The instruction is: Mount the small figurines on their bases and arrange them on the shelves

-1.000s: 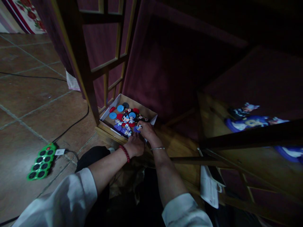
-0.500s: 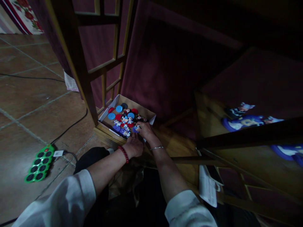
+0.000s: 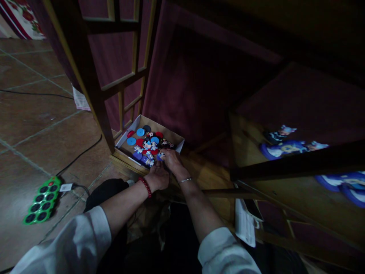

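Note:
A shallow cardboard box (image 3: 173, 137) holds several small cartoon figurines (image 3: 147, 144) jumbled with round blue discs (image 3: 131, 141), red ones (image 3: 130, 134) and purple ones. My right hand (image 3: 172, 160), with a silver bracelet at the wrist, reaches into the near right corner. Its fingers are pinched on a small bluish figurine (image 3: 161, 156). Close beside it, my left hand (image 3: 157, 176), wearing a red bead bracelet, is at the box's near edge. Its fingers are bent down and closed, and whatever they hold is hidden.
A wooden lattice panel (image 3: 94, 80) rises beside the box's left. On the tiled floor lies a green power strip (image 3: 42, 199) with cables. Blue figures (image 3: 285, 148) appear on the right, behind a dark wooden bar. A white object (image 3: 244, 222) sits low at right.
The whole view has shifted slightly, so things sit a little further left. Both hands stay at the box's near right corner, with little visible change among the figurines.

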A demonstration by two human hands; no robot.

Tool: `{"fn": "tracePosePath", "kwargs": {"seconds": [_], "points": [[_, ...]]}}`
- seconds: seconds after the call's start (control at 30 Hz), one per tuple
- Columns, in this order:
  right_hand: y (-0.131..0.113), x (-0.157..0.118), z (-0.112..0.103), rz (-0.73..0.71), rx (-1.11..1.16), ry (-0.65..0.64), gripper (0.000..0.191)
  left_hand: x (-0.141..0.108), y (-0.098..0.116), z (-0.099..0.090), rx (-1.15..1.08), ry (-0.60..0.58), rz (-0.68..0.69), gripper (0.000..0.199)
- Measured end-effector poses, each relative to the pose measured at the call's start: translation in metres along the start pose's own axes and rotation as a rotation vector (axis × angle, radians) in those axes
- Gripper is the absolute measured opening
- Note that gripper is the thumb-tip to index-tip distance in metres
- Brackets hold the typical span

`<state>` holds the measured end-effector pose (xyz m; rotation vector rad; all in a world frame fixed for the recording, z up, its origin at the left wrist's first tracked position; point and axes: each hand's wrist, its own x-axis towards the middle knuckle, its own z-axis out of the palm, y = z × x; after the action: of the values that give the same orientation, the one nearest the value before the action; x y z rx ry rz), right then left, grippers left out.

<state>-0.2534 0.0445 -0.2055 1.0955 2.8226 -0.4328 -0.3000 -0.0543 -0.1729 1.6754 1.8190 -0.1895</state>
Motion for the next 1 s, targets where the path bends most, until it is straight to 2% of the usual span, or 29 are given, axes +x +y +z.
{"fn": "tracePosePath", "kwargs": {"seconds": [0.23, 0.7, 1.0], "points": [[-0.008, -0.007, -0.006, 0.019, -0.083, -0.015, 0.026, -0.005, 0.002, -0.006, 0.021, 0.021, 0.009, 0.048], [-0.013, -0.007, -0.005, 0.069, -0.134, -0.007, 0.024, -0.005, -0.004, -0.006, -0.038, 0.037, -0.007, 0.054], [-0.012, -0.004, -0.006, 0.071, -0.086, -0.046, 0.026, -0.007, -0.01, -0.007, -0.014, 0.112, 0.07, 0.047]]}}
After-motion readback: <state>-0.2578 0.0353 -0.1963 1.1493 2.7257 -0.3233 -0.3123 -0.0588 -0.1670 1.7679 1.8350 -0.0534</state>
